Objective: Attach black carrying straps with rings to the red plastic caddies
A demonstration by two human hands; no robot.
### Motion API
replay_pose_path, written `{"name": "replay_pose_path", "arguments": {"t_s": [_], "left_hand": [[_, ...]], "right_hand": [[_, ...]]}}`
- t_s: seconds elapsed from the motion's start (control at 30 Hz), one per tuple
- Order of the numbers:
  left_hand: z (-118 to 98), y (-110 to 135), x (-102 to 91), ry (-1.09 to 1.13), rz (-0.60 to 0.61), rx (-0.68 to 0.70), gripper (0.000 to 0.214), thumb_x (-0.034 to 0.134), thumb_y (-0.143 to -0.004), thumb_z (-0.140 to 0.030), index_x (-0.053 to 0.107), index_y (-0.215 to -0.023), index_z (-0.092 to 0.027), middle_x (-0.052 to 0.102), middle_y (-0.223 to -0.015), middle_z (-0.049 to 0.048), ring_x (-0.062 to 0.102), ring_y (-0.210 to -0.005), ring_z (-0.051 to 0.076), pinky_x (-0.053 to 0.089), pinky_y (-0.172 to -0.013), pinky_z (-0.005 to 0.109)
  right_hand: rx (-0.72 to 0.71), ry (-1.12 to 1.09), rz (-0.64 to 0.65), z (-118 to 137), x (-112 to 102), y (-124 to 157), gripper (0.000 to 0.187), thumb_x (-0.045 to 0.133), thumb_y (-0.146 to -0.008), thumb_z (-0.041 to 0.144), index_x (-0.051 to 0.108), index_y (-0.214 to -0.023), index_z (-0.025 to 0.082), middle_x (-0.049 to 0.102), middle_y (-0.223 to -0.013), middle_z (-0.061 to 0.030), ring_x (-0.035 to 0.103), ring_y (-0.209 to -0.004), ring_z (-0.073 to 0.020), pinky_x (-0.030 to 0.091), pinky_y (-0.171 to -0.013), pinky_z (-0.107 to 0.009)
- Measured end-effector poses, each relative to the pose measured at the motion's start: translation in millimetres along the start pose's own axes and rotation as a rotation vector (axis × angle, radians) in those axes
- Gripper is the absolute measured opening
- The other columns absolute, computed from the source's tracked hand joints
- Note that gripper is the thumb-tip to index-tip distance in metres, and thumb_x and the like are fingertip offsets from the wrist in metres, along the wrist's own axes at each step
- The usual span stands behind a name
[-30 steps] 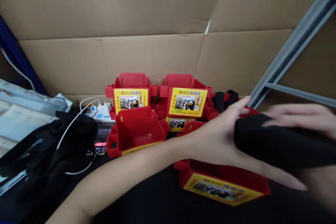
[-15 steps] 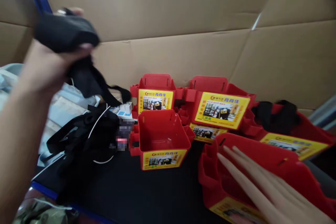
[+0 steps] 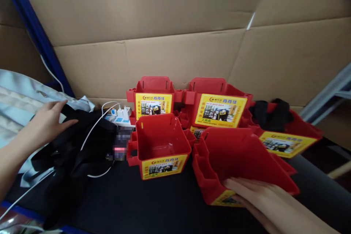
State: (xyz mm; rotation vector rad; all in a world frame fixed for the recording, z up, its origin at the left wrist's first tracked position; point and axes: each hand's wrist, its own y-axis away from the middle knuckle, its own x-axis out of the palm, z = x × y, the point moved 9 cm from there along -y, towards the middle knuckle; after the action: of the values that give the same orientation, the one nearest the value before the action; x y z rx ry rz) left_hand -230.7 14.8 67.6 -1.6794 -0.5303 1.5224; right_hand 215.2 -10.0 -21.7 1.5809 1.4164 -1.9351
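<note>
My left hand (image 3: 51, 120) is at the left over a heap of black straps and fabric (image 3: 82, 142). Its thumb and fingers are apart, with black fabric beside them. At the lower right, my right hand (image 3: 255, 193) grips the front wall of a red plastic tool box (image 3: 233, 153), covering part of its yellow label. Part of that hand lies over the rim and part is against the outer face. Left of this box stands a smaller red box (image 3: 164, 142), open at the top and with nothing visible inside.
Behind are more red boxes: a small one (image 3: 155, 86), a larger one (image 3: 210, 86), and one at right (image 3: 301, 124) with black straps. White cables run from a power strip (image 3: 120, 119) past a blurred-out object. Cardboard (image 3: 178, 55) walls the back of the black surface (image 3: 131, 201).
My left hand has come down with the black strapped item, which now lies in the heap. My right hand has moved from above the front box to its front wall. The view has shifted.
</note>
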Motion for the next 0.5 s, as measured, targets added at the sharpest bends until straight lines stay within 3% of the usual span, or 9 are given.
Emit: {"name": "replay_pose_path", "arguments": {"t_s": [0.03, 0.1, 0.2, 0.23, 0.27, 0.33, 0.43, 0.5], "left_hand": [[-22, -5, -4.4, -0.042, 0.003, -0.037, 0.051, 0.056, -0.073, -0.045, 0.051, -0.115, -0.017, 0.060, -0.107, 0.0024, 0.052, -0.106, 0.026, 0.039, -0.083, 0.033], [-86, -10, 7.2, 0.056, 0.145, -0.011, 0.045, 0.050, -0.080, -0.040, 0.048, -0.120, -0.019, 0.056, -0.116, 0.0044, 0.053, -0.104, 0.023, 0.040, -0.088, 0.034], [-198, 6, 52.9, 0.244, 0.473, 0.275, 0.045, 0.050, -0.082, -0.042, 0.046, -0.121, -0.020, 0.056, -0.118, 0.0056, 0.051, -0.108, 0.022, 0.036, -0.098, 0.040], [-220, 13, 68.5, 0.258, 0.549, 0.332, 0.043, 0.050, -0.083, -0.041, 0.048, -0.119, -0.019, 0.059, -0.113, 0.0070, 0.052, -0.106, 0.023, 0.035, -0.098, 0.043], [-232, 19, 83.1, 0.269, 0.611, 0.360, 0.032, 0.048, -0.085, -0.037, 0.053, -0.111, -0.018, 0.062, -0.104, 0.0067, 0.055, -0.099, 0.022, 0.037, -0.095, 0.043], [-233, 28, 107.6, 0.308, 0.730, 0.386, 0.021, 0.043, -0.088, -0.030, 0.058, -0.093, -0.017, 0.064, -0.086, 0.0048, 0.058, -0.086, 0.019, 0.041, -0.086, 0.038], [-205, 30, 121.9, 0.400, 0.808, 0.409, 0.022, 0.041, -0.089, -0.029, 0.058, -0.081, -0.017, 0.062, -0.078, 0.0035, 0.057, -0.079, 0.016, 0.043, -0.078, 0.031], [-186, 25, 119.5, 0.449, 0.774, 0.415, 0.021, 0.044, -0.088, -0.030, 0.058, -0.078, -0.017, 0.062, -0.075, 0.0028, 0.056, -0.078, 0.015, 0.042, -0.078, 0.029]], "right_hand": [[0.015, -0.006, -0.003, 0, 0, 0, 0.042, 0.040, -0.071, 0.005, 0.062, -0.102, 0.024, 0.070, -0.091, -0.0028, 0.068, -0.075, -0.0200, 0.059, -0.061, -0.029], [0.044, -0.014, 0.009, -1, 2, -1, 0.042, 0.040, -0.073, 0.006, 0.061, -0.104, 0.024, 0.069, -0.095, -0.0038, 0.067, -0.081, -0.0196, 0.059, -0.067, -0.029], [0.061, -0.005, 0.050, 2, 5, -4, 0.043, 0.037, -0.072, 0.004, 0.062, -0.102, 0.023, 0.069, -0.096, -0.0049, 0.067, -0.083, -0.0184, 0.058, -0.071, -0.030], [0.059, 0.002, 0.060, 4, 6, -4, 0.043, 0.036, -0.072, 0.003, 0.062, -0.101, 0.022, 0.069, -0.095, -0.0051, 0.067, -0.083, -0.0181, 0.058, -0.071, -0.030], [0.058, 0.010, 0.065, 5, 6, -5, 0.043, 0.036, -0.071, 0.003, 0.063, -0.100, 0.021, 0.069, -0.095, -0.0053, 0.067, -0.083, -0.0181, 0.058, -0.071, -0.031], [0.059, 0.021, 0.066, 8, 6, -4, 0.043, 0.036, -0.071, 0.002, 0.062, -0.099, 0.021, 0.069, -0.095, -0.0049, 0.066, -0.083, -0.0185, 0.057, -0.071, -0.033], [0.074, 0.013, 0.080, 8, 10, -2, 0.042, 0.037, -0.071, 0.002, 0.062, -0.099, 0.022, 0.069, -0.096, -0.0037, 0.066, -0.084, -0.0191, 0.057, -0.073, -0.036], [0.093, 0.010, 0.081, 7, 14, -4, 0.039, 0.038, -0.073, 0.003, 0.061, -0.099, 0.022, 0.069, -0.095, -0.0036, 0.066, -0.084, -0.0193, 0.056, -0.074, -0.037]]}}
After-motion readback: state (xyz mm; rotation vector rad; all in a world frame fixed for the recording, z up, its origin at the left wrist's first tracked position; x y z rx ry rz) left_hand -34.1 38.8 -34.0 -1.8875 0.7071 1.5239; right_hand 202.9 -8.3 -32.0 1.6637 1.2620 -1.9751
